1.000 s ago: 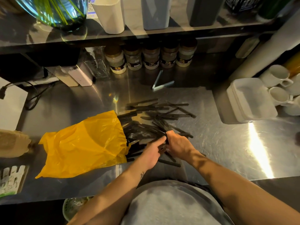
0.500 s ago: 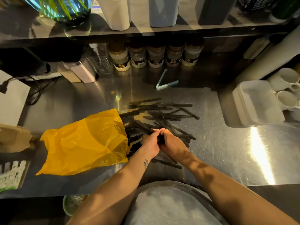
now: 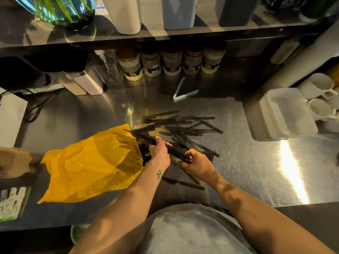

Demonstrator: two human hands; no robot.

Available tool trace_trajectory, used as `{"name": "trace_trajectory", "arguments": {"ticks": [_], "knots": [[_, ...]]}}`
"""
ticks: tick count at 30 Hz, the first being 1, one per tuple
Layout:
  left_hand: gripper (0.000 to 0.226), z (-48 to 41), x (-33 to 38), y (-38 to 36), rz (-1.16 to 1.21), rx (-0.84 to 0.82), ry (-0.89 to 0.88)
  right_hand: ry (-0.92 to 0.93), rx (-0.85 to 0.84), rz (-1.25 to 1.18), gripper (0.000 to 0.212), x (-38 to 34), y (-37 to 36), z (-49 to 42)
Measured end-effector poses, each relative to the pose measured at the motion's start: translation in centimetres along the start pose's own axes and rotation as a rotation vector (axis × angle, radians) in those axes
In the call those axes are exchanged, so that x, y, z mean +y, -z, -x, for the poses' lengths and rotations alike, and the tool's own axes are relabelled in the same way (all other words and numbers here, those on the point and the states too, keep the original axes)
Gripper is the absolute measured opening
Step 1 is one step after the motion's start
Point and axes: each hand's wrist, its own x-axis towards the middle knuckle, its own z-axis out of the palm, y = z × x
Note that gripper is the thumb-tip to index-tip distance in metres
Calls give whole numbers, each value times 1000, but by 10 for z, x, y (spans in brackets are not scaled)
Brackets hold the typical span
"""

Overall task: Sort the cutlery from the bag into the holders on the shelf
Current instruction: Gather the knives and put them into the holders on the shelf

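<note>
Person stands at a stainless steel bench (image 3: 247,162), both forearms reaching in. The left hand (image 3: 159,152) is at the mouth of the yellow plastic bag (image 3: 91,162), which lies on its side on the bench with its opening towards the middle. Its grip is closed: the fingers curl over a bundle of black plastic cutlery (image 3: 177,152).

The right hand (image 3: 197,162) is just beside the left. Its grip is narrow, with the fingertips (image 3: 188,154) curled in on the near ends of the same bundle. The bundle runs aslant between the two grips, far ends under the left hand and near ends in the right. Whether it is lifted clear of the pieces below, cannot tell.

A loose scatter of black plastic cutlery (image 3: 183,125) lies on the bench beyond the hands, with knives and a fork crossed over one another. More dark pieces show through the bag's wall near its mouth. One single black plastic knife (image 3: 183,183) lies apart, nearer the bench front, below the wrists.

On the dark shelf (image 3: 165,34) above stand three upright holders: a white holder (image 3: 124,13), a pale blue-grey holder (image 3: 178,11) and a dark grey holder (image 3: 236,10). All three are well apart from the hands.
</note>
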Motion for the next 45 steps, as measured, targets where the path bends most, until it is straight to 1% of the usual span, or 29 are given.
{"name": "trace_trajectory", "arguments": {"ticks": [3, 4, 7, 9, 13, 15, 17, 19, 23, 26, 30, 35, 40, 45], "knots": [[25, -7, 4, 0, 14, 18, -30, -23, -67, -241, 23, 3, 1, 6], [25, -9, 5, 1, 35, 19, -31, -24, -83, -273, 23, 6, 2, 7], [22, -13, 10, 5, 73, 8, -51, 10, -113, -266, 25, 15, 3, 10], [18, -15, 13, 7, 76, 1, -61, 51, -123, -171, 30, 18, 7, 12], [21, -22, 24, 12, 94, -18, -66, 212, -115, 211, 40, 17, 16, 17], [21, -26, 29, 14, 84, -18, -71, 273, -114, 356, 44, 18, 17, 20], [22, -26, 33, 14, 76, -26, -83, 298, -104, 435, 46, 20, 18, 23], [23, -27, 34, 15, 78, -43, -86, 291, -93, 455, 46, 24, 19, 26], [19, -29, 39, 22, 49, -66, -102, 217, -38, 438, 44, 46, 28, 40], [20, -31, 43, 29, 29, -74, -142, 211, 33, 357, 44, 69, 36, 55], [23, -33, 42, 32, 47, -49, -134, 143, 43, 290, 44, 81, 40, 63], [22, -28, 39, 30, 92, -46, -126, 58, 72, 245, 48, 85, 39, 65], [24, -26, 40, 33, 110, -49, -103, 67, 79, 216, 55, 83, 41, 67], [28, -29, 43, 35, 93, -45, -93, 76, 108, 197, 48, 88, 41, 70]]}}
